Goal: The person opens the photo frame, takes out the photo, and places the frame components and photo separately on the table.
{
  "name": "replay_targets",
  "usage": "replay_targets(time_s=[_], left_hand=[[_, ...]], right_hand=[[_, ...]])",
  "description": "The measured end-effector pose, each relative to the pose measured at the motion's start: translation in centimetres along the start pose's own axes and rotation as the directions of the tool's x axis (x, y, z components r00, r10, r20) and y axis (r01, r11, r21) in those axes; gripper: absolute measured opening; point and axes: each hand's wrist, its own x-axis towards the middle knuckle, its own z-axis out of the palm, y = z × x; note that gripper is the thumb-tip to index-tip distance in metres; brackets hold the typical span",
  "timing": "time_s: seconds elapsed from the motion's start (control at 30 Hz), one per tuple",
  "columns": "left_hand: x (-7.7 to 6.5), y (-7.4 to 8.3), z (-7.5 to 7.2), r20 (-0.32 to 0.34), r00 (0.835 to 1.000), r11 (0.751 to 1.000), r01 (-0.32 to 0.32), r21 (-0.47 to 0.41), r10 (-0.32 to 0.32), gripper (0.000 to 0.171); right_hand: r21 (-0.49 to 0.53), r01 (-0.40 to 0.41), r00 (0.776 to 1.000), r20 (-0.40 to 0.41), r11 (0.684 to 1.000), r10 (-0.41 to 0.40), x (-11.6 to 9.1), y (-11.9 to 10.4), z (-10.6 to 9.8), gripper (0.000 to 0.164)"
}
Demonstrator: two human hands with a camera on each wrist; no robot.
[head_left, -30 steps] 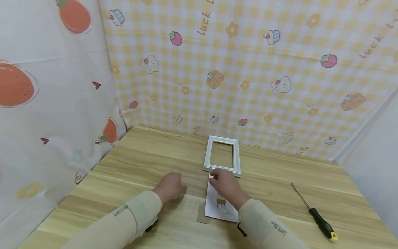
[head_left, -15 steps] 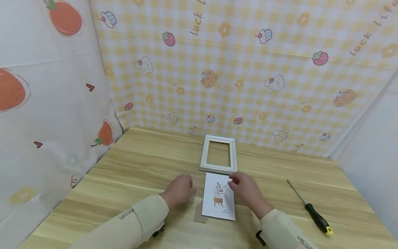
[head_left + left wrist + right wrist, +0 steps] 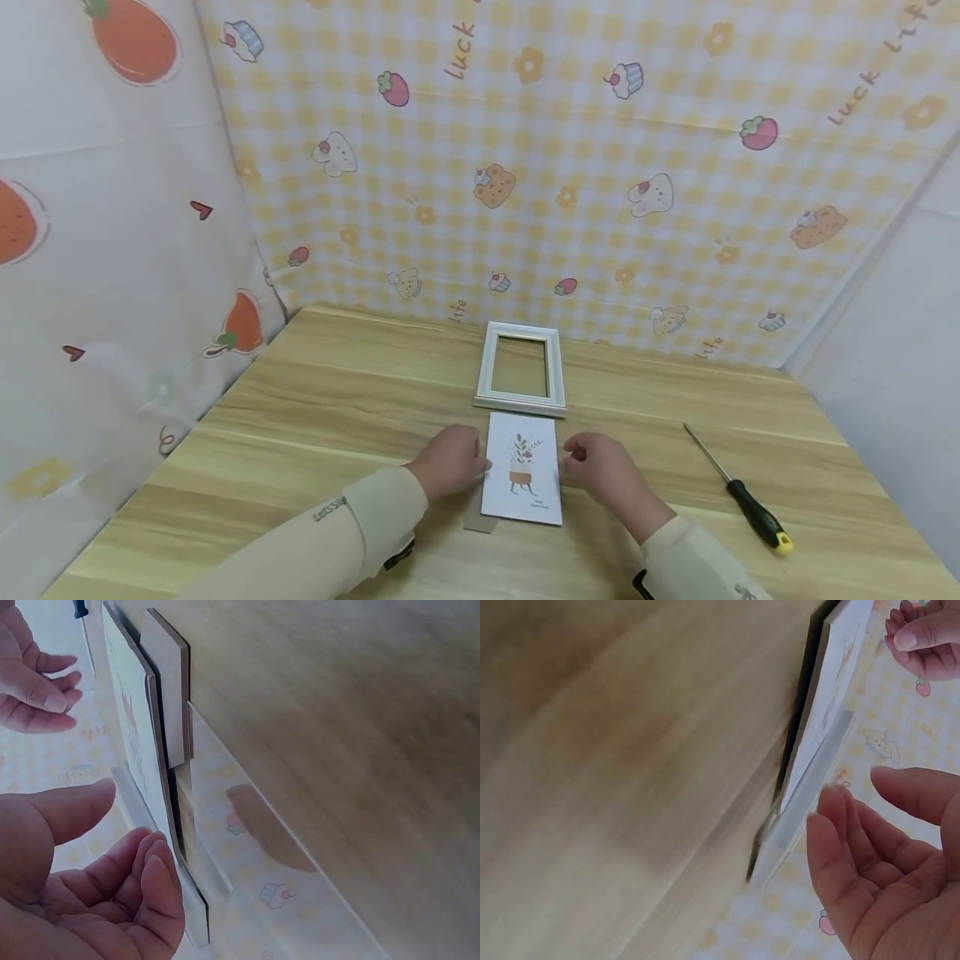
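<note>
A white picture board (image 3: 521,492) printed with a potted plant lies on the table, with a grey-brown stand flap (image 3: 480,523) showing from under its lower left edge. My left hand (image 3: 452,460) is at the board's left edge, fingers loosely curled. In the left wrist view, a gap shows between thumb and fingers, with nothing held. My right hand (image 3: 600,467) hovers just beside the right edge, likewise loosely curled and holding nothing. Just beyond the board's top edge lies a white picture frame (image 3: 485,367) with an opening through which the wood shows.
A clear, shiny sheet (image 3: 247,832) lies left of the board, reflecting the patterned cloth. To the right lies a screwdriver (image 3: 756,512) with a black and yellow handle. Patterned cloth (image 3: 450,167) hangs behind the wooden table (image 3: 337,375).
My right hand has moved off the board's top to its right side. My left hand has come right, up to the board's left edge. The head view has shifted slightly.
</note>
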Motion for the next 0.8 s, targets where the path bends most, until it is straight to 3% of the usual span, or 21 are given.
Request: replay_targets(time_s=[0.27,0.53,0.8], left_hand=[[0.4,0.7,0.6,0.036,0.998,0.998,0.054,0.044,-0.056,0.034],[0.9,0.9,1.2,0.067,0.991,0.993,0.112,0.035,-0.114,0.024],[1.0,1.2,1.4,0.071,0.986,0.988,0.148,0.035,-0.150,0.022]], right_hand=[[-0.054,-0.018,0.997,0.076,0.998,0.022,-0.6,0.5,0.4,0.007],[-0.101,-0.015,0.992,0.127,0.995,0.028,-0.5,0.7,0.9,0.016],[-0.134,-0.014,0.990,0.136,0.991,0.032,-0.1,0.6,1.3,0.015]])
